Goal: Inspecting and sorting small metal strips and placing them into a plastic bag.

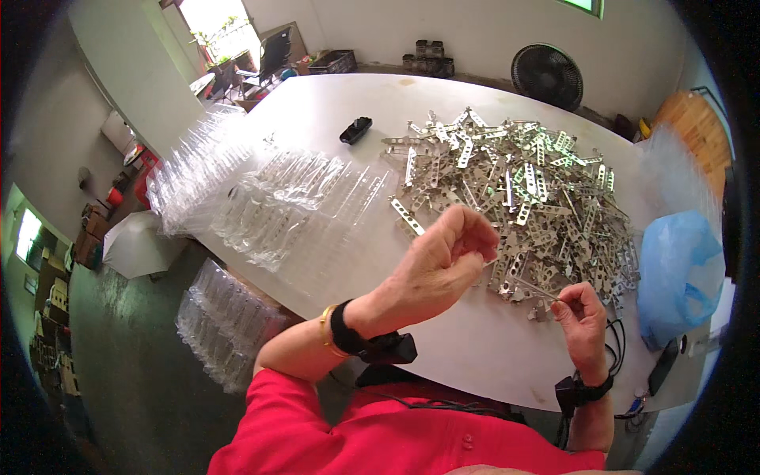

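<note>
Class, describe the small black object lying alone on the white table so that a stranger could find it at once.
Start at the big white table and find the heap of perforated metal strips on its right half. Just left of the heap's far edge, beyond the clear plastic bags, lies the small black object. It is the only dark, oblong thing there, lying apart from both the shiny strips and the bags.

Daylight is pouring through the overexposed window (218, 24) beyond the far left corner of the white oval desk (475, 348), whose edges are bending; dark vignetting is ringing the sharp frame.
</note>
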